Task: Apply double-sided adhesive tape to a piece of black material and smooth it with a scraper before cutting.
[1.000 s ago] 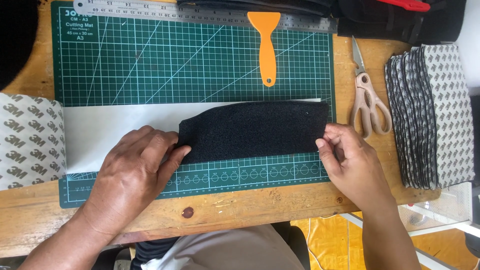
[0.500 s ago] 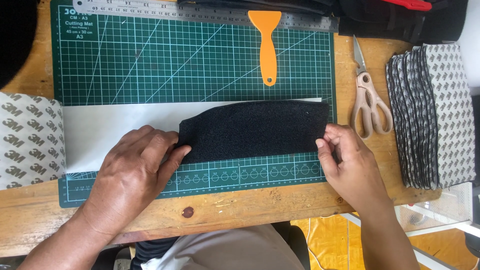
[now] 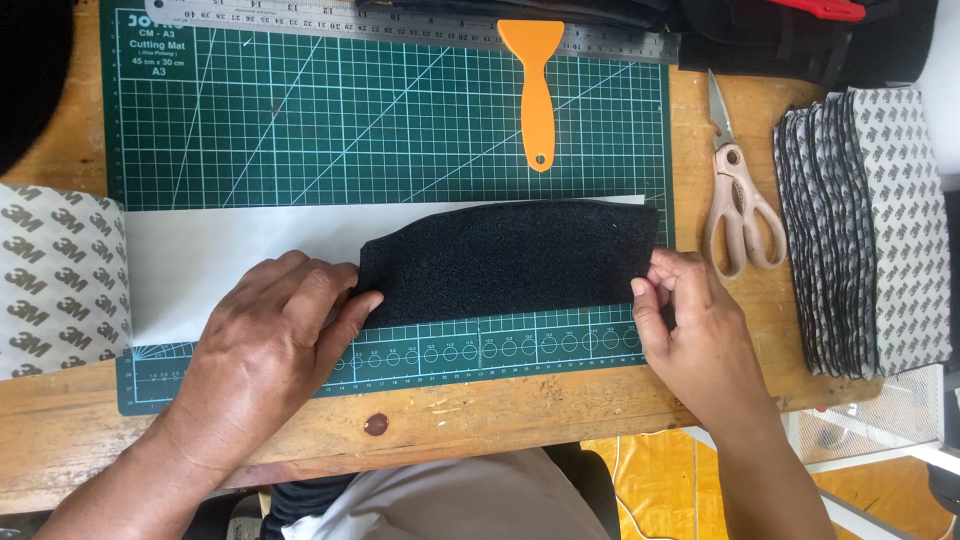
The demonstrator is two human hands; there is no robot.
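The left hand (image 3: 268,345) lies flat, fingers loosely spread, pressing the nine o'clock end of a black fuzzy fabric strip (image 3: 510,262). The right hand (image 3: 690,330) pinches its three o'clock edge. The strip rests on white backing paper (image 3: 230,265) over a green cutting mat (image 3: 380,120); beige-handled scissors (image 3: 738,195) lie at three o'clock on the wooden worktop (image 3: 500,415).

Black fuzzy fabric strip (image 3: 505,262), long with curved top edge, lying flat crosswise on white adhesive sheet (image 3: 230,255), which runs toward nine o'clock, both at mat's six o'clock side
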